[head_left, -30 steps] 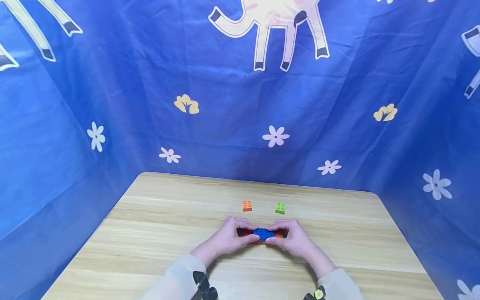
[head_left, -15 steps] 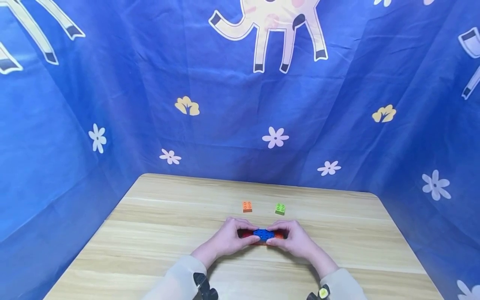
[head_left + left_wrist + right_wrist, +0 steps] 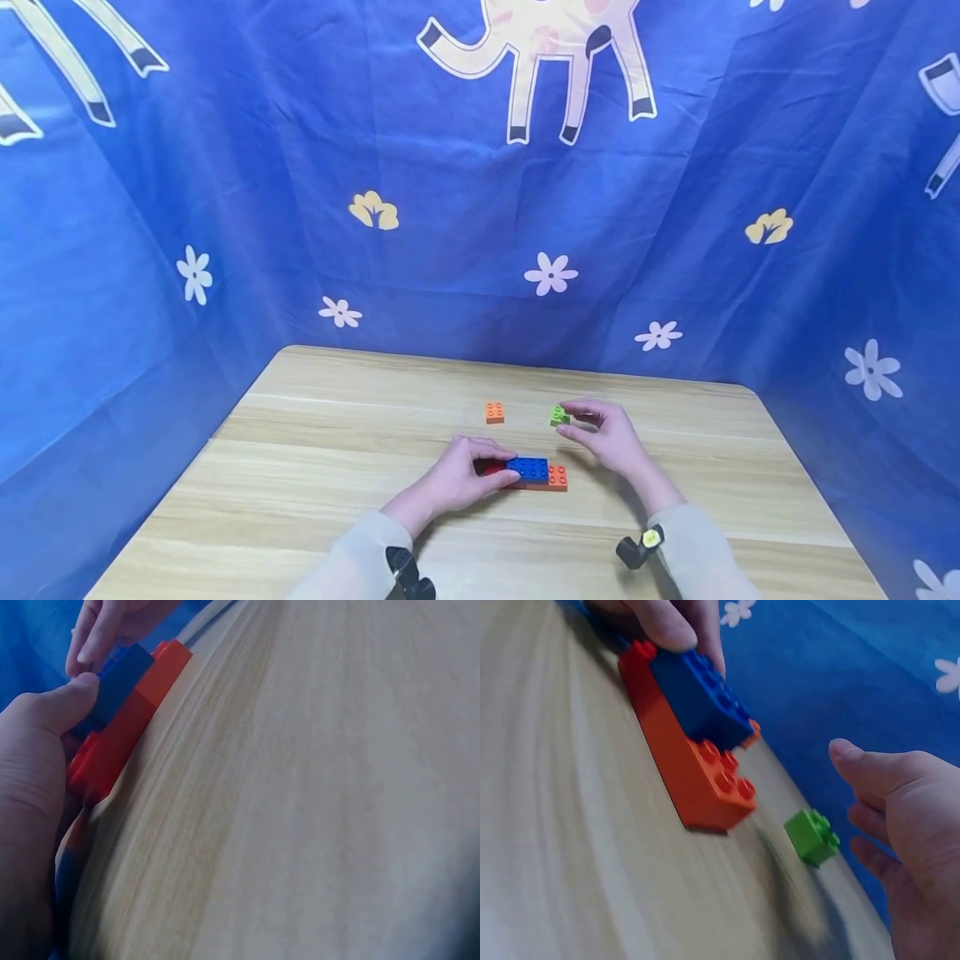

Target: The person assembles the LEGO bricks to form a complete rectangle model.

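On the table, my left hand (image 3: pixel 452 481) grips the left part of a small stack of toy building bricks, thumb and fingers on either side of it. A blue brick (image 3: pixel 534 470) lies on top, bridging a red brick (image 3: pixel 112 750) and an orange brick (image 3: pixel 686 776) set end to end. Studs of the orange one show past the blue brick's right end. Beyond the stack, my right hand (image 3: pixel 611 435) reaches to a small green brick (image 3: pixel 557 417), thumb and fingers parted. In the right wrist view a gap shows between these fingers and the green brick.
A small square orange brick (image 3: pixel 494 413) sits to the left of the green one, behind the stack. The wood-grain table (image 3: pixel 337 400) is enclosed at the back and sides by a blue printed cloth (image 3: pixel 450 250).
My right hand has let go of the stack's right end and moved away from me to the green brick. My left hand keeps its hold, and the bricks have not visibly moved.
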`<control>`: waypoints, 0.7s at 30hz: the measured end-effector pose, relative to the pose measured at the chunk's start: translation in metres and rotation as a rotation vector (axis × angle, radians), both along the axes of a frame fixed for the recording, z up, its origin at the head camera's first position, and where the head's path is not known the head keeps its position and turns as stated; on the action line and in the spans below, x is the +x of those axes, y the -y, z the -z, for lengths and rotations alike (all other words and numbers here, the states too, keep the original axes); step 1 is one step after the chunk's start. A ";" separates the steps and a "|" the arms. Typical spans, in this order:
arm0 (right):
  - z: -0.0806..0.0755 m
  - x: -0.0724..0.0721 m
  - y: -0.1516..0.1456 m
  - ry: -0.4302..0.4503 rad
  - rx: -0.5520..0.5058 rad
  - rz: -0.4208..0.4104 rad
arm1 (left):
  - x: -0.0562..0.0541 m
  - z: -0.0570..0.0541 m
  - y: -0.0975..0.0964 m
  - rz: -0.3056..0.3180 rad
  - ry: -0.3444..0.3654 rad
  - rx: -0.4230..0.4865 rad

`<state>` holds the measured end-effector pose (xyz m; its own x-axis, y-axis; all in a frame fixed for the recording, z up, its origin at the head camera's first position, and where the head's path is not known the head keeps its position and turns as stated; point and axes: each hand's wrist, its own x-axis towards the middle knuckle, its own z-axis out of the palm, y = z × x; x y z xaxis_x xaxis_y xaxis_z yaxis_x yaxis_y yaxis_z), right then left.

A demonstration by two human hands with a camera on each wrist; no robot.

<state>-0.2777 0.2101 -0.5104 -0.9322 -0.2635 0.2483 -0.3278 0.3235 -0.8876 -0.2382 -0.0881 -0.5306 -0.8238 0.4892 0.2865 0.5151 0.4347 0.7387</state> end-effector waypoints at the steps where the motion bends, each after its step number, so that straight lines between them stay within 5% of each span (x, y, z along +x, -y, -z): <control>1: 0.000 -0.003 -0.001 0.003 0.009 0.019 | 0.000 0.000 0.000 0.001 -0.002 0.005; 10: 0.012 -0.019 -0.002 0.040 0.094 0.080 | 0.000 0.000 -0.001 0.000 -0.011 0.011; 21: 0.025 -0.026 0.004 -0.058 0.228 0.116 | 0.001 0.000 0.001 -0.013 -0.002 -0.003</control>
<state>-0.3042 0.2061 -0.5352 -0.9455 -0.2109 0.2482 -0.3247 0.5518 -0.7682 -0.2371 -0.0888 -0.5310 -0.8295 0.4795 0.2862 0.5106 0.4436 0.7365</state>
